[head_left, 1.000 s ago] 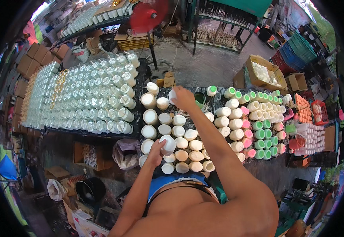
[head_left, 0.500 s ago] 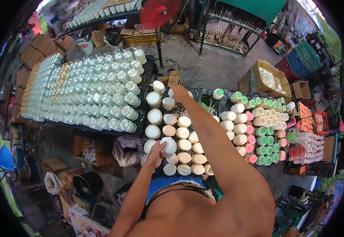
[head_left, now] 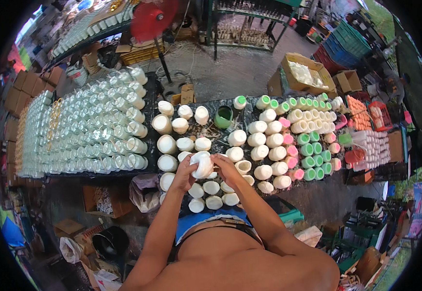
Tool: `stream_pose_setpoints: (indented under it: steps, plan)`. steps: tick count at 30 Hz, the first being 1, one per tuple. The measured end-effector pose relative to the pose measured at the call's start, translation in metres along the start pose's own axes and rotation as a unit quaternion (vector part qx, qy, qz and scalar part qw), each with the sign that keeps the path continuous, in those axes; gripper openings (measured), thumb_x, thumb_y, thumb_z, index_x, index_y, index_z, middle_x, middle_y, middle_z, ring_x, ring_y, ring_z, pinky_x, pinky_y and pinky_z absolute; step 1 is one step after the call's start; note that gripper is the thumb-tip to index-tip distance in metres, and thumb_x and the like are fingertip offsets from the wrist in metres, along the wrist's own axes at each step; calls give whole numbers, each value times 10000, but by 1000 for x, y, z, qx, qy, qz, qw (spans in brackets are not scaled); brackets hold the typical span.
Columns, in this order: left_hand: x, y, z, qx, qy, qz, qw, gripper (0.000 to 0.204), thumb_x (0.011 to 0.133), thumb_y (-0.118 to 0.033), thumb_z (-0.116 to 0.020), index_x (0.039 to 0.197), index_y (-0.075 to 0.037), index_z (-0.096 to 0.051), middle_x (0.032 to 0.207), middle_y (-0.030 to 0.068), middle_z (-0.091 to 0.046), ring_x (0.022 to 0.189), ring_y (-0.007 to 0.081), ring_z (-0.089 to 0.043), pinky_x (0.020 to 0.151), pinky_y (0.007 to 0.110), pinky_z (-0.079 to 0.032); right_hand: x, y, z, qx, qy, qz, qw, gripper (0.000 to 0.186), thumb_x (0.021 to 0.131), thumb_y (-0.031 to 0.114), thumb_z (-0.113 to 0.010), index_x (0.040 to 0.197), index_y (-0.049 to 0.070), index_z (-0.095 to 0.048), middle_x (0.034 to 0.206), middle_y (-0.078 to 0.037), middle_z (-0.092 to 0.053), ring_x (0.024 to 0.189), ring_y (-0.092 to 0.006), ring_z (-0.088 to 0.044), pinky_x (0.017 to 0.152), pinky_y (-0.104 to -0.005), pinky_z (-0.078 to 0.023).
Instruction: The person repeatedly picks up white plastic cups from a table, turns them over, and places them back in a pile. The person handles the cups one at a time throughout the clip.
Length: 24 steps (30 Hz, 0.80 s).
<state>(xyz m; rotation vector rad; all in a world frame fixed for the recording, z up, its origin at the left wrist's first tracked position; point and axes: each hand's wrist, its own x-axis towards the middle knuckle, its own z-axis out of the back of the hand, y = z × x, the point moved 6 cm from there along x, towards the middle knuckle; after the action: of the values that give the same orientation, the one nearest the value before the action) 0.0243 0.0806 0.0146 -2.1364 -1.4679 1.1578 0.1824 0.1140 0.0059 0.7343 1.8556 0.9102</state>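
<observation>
In front of my waist, above the dark table, I hold a rounded white candle [head_left: 203,165] with a smooth, folded-looking surface. My left hand [head_left: 186,173] wraps its left side, fingers closed. The fingertips of my right hand [head_left: 224,167] pinch at its right edge. Rows of white and cream candles [head_left: 166,144] stand on the table around and beneath both hands, some hidden by them. Beyond them, near the far edge, sits a dark green container [head_left: 223,116] with green contents. A single white candle [head_left: 201,115] stands to its left.
A table of clear glass jars [head_left: 99,121] adjoins on the left. Green-topped candles [head_left: 312,161] and pink-topped ones [head_left: 292,151] fill the right side. A cardboard box [head_left: 312,82] of white pieces stands behind them. A red fan [head_left: 148,22] rises beyond the tables.
My right hand has come back from the table's far edge to the candle in my left hand. The view has shifted, so the scene sits further left.
</observation>
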Motion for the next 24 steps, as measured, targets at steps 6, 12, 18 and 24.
stream_pose_setpoints:
  steps: [6, 12, 18, 24]
  plan:
    - [-1, 9, -31, 69, 57, 15, 996, 584, 883, 68, -651, 1424, -79, -489, 1251, 89, -629, 1113, 194, -655, 929, 332, -577, -46, -15, -2, 44, 44, -99, 993, 559, 962, 523, -665, 1222, 29, -640, 1093, -30, -653, 988, -124, -600, 868, -262, -465]
    - [10, 5, -19, 344, 12, -102, 933, 438, 771, 108, -686, 1181, -27, -612, 1108, 88, -666, 1015, 168, -652, 856, 312, -556, -55, 3, 5, -10, -40, 40, 998, 606, 860, 419, -818, 1234, 5, -580, 1135, -69, -641, 1028, -133, -594, 884, -291, -489]
    - [14, 4, -10, 325, -86, -187, 923, 203, 836, 71, -583, 1001, -31, -642, 943, 32, -637, 855, 116, -582, 750, 263, -493, -99, 70, -27, -373, -51, 442, 814, 398, 797, 174, -783, 1059, -7, -544, 966, -165, -552, 973, -379, -527, 876, -434, -455]
    - [13, 30, 3, 351, -184, -259, 881, 182, 753, 29, -693, 905, -24, -609, 856, 34, -613, 797, 150, -577, 741, 291, -475, -96, 39, -18, -398, -99, 352, 842, 301, 770, 108, -775, 887, 16, -512, 856, -183, -560, 853, -404, -585, 722, -489, -460]
